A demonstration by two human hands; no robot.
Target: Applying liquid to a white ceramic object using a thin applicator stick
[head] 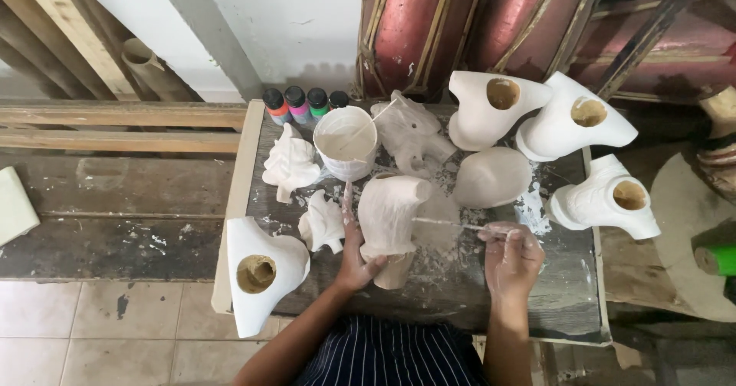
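Brush (448, 223) sits pinched in the right grip (512, 257), tip touching the white carving (389, 211) the left grip (356, 259) clasps.

White figures (491, 110) crowding bench; front edge (567, 294) free

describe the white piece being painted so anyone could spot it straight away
Start at the white paint tub on the dark worktable. Just in front of it stands a white carved piece, steadied by the left hand while the right hand holds a thin brush to it. Only this one is held.
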